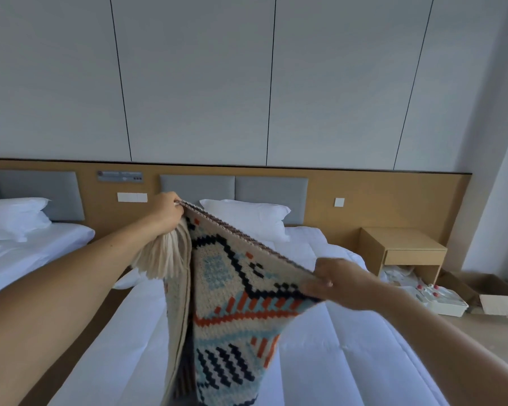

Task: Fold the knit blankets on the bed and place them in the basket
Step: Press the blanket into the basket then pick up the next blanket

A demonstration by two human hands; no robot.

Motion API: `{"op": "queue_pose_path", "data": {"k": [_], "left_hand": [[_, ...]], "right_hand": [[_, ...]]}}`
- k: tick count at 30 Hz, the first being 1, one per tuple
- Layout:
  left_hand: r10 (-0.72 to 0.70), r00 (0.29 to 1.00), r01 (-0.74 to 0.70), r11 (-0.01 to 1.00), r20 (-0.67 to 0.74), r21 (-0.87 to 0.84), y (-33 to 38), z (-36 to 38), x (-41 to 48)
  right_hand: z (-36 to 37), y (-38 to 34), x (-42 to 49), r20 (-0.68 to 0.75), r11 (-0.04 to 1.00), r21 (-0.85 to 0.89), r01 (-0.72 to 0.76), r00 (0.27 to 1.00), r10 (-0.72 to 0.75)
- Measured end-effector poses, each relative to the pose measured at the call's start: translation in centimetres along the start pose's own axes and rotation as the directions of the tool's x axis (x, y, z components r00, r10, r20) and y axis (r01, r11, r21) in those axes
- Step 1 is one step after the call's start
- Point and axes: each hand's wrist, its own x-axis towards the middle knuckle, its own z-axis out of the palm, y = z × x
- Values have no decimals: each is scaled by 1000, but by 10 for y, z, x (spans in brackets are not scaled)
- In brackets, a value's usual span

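Knit blanket [232, 303] is held doubled in the air over the bed [349, 361], hanging toward 6 o'clock. Its top edge is gripped at both ends: left hand [166, 210] clenched round the fringed corner at 11 o'clock, right hand [340, 281] pinched on the corner at 3 o'clock. Pillow [247, 215] is seen at 12 o'clock, nightstand [402, 250] at 2 o'clock.

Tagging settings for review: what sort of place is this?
Likely a hotel twin room: a bed and second bed in white linen, one long headboard with a switch panel, a bedside table.
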Motion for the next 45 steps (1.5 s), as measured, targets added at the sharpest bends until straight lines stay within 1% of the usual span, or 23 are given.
{"op": "queue_pose_path", "data": {"k": [2, 3, 5, 6, 7, 8, 9, 11, 12, 15, 18, 21, 24, 27, 30, 31, 33, 35, 38, 40, 41, 43, 45], "left_hand": [[-23, 999, 22, 999, -44, -24, -5, -3, 5], [-31, 997, 29, 999, -65, -37, -8, -3, 9], [-23, 996, 19, 999, -89, -41, -10, -4, 12], [-17, 995, 13, 999, -96, -43, -9, -3, 13], [-13, 995, 9, 999, -102, -49, -8, -3, 13], [-12, 994, 7, 999, -109, -50, -7, -4, 13], [-15, 994, 10, 999, -106, -51, -6, -5, 11], [-14, 997, 10, 998, -77, -62, -6, -5, 8], [-6, 998, 2, 997, -57, -71, -6, -4, 5], [3, 1000, -6, 994, -30, -108, -6, 1, -1], [-13, 1000, 9, 990, -26, -142, -9, 4, -1], [-28, 1000, 26, 987, -11, -160, -13, 5, 0], [-15, 1000, 15, 988, -1, -150, -14, 8, 1], [-4, 1000, 5, 990, 10, -144, -18, 10, 2], [5, 999, 0, 992, 37, -126, -19, 10, 3], [12, 999, -7, 992, 42, -125, -18, 10, 4], [37, 998, -31, 993, 50, -115, -15, 9, 6], [75, 996, -70, 995, 52, -76, -8, 7, 9], [127, 991, -126, 991, 32, -42, 9, 5, 15], [146, 989, -145, 988, 26, -44, 24, 10, 19], [156, 988, -155, 987, 25, -40, 33, 15, 20], [167, 985, -166, 986, 48, -31, 50, 33, 20], [173, 980, -171, 985, 96, -27, 64, 59, 15]], "right_hand": [[-22, 8, 5, -237, 991, 97, 94, 969, -68], [-32, 11, 8, -382, 975, 131, 178, 917, -116], [-52, 8, 11, -634, 927, 47, 371, 729, -259], [-60, 6, 13, -701, 905, -34, 423, 636, -324], [-66, 3, 14, -728, 889, -107, 444, 574, -374], [-71, 2, 16, -716, 889, -158, 431, 569, -403], [-75, 2, 16, -672, 897, -192, 398, 613, -416], [-75, 1, 16, -511, 924, -223, 310, 770, -381], [-72, 2, 16, -443, 929, -229, 291, 819, -366], [-59, 5, 16, -374, 947, -134, 290, 871, -320], [-44, 4, 13, -345, 970, 102, 220, 923, -173], [-30, 7, 14, -372, 971, 222, 88, 928, 1], [-22, 7, 14, -413, 962, 272, 19, 906, 99], [-23, 4, 12, -346, 939, 343, -22, 926, 148], [-27, 6, 12, -304, 977, 205, -63, 944, 125], [-28, 9, 12, -281, 978, 195, -72, 951, 126], [-32, 10, 12, -241, 950, 295, -101, 954, 176], [-38, 9, 9, -199, 840, 537, -78, 956, 216], [-43, 9, 3, -35, 509, 859, -53, 986, 161], [-37, 9, 1, 66, 323, 942, -92, 994, 88], [-33, 9, 0, 85, 248, 964, -96, 995, 55], [-23, 9, -4, 89, 50, 995, -88, 996, -19], [-13, 9, -11, 69, -173, 982, -74, 997, -38]]}}
